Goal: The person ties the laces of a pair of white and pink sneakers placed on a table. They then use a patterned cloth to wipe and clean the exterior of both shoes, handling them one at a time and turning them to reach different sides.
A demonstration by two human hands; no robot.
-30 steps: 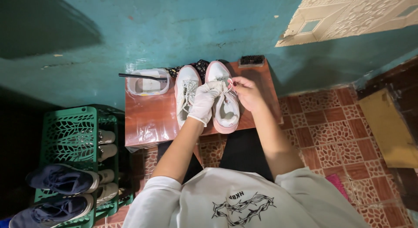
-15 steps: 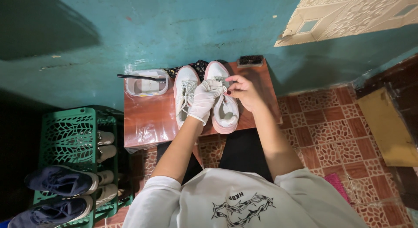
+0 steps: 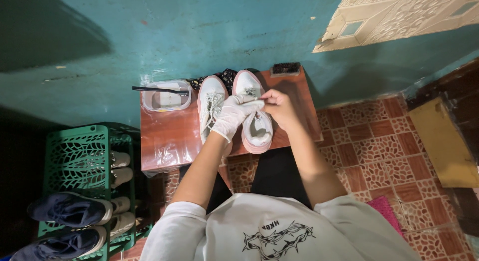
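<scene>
Both hands work over the right shoe (image 3: 255,122) near the bench's (image 3: 167,139) far edge. The gloved left hand (image 3: 233,115) curls around the shoe's lacing; the bare right hand (image 3: 279,105) pinches a lace (image 3: 252,98). The left shoe (image 3: 211,106) lies just beside it.

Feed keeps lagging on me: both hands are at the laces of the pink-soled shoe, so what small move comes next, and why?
Probably draw the lace end through. The gloved left hand and bare right hand pinch lace at the upper eyelets of the right shoe, and the lace looks slack there.
</scene>
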